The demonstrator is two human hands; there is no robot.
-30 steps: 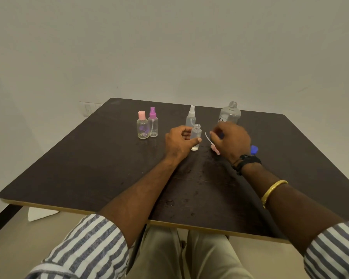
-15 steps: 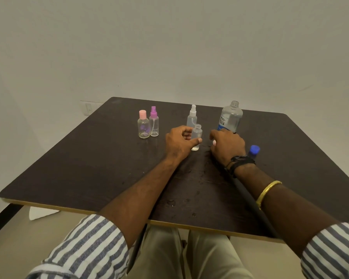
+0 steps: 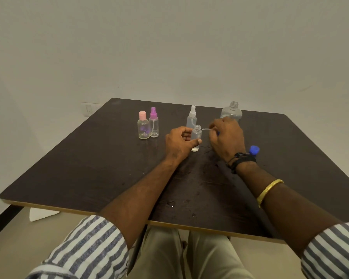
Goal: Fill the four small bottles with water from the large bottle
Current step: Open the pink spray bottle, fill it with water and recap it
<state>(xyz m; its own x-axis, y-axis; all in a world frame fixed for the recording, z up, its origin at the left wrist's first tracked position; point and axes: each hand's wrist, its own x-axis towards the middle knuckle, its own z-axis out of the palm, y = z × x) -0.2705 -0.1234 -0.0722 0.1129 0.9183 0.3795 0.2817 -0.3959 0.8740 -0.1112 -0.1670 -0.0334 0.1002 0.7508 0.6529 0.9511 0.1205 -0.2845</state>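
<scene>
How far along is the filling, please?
The pink-capped bottle, purple sprayer and white sprayer stand closed, seemingly done. The left hand holds the open fourth bottle; the right hand holds its spray tube by the mouth. Left: closing it, recapping the large bottle.
</scene>
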